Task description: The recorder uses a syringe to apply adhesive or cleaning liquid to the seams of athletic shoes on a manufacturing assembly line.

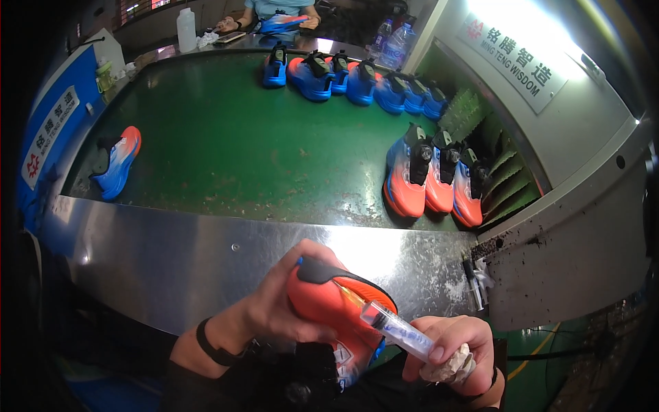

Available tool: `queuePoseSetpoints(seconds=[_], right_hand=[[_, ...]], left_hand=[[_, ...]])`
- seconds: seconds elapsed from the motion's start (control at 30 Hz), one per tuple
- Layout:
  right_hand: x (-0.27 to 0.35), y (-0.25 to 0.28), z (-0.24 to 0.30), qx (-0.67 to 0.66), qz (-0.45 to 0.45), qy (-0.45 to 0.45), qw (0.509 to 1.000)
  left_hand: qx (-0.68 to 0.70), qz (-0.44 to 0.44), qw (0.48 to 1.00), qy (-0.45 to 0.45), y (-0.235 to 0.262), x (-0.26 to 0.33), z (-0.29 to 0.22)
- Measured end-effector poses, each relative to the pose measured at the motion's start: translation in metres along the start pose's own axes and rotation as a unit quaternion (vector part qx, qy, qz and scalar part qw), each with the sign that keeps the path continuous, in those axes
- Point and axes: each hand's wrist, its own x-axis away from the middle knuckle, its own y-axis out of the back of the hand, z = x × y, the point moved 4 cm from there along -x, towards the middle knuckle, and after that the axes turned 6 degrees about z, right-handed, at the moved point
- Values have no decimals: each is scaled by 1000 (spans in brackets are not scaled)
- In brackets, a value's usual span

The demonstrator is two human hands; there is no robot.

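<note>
Counted around the green conveyor belt (226,151): eleven orange-and-blue shoes on it, seven in its far row (353,81), three in a group at its right edge (432,180), one alone at its left (117,163). Three clear bottles (392,41) beyond its far end.

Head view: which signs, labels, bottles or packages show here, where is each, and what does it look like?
White rectangular sign plate, upper right on the grey machine housing: dark lettering, red emblem.
White slanted label, left on the blue side panel: dark characters, red emblem.
White plastic jug, far end of the green conveyor belt, upper left: plain, capped.
Two clear plastic bottles, far end, centre-right: blue labels.
No screen shows.
</note>
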Motion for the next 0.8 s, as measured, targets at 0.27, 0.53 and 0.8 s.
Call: queuePoseSetpoints(seconds=[0.27, 0.53, 0.8], right_hand=[[9, 6, -3, 8, -45, -19, 999], [20, 22, -16, -57, 14, 8, 998], [37, 32, -32, -68, 14, 3, 998]], left_hand=[[68, -62, 995, 44, 4, 1, 6], [93, -119, 986, 77, 11, 2, 13], [170, -188, 959, 128, 11, -1, 10]])
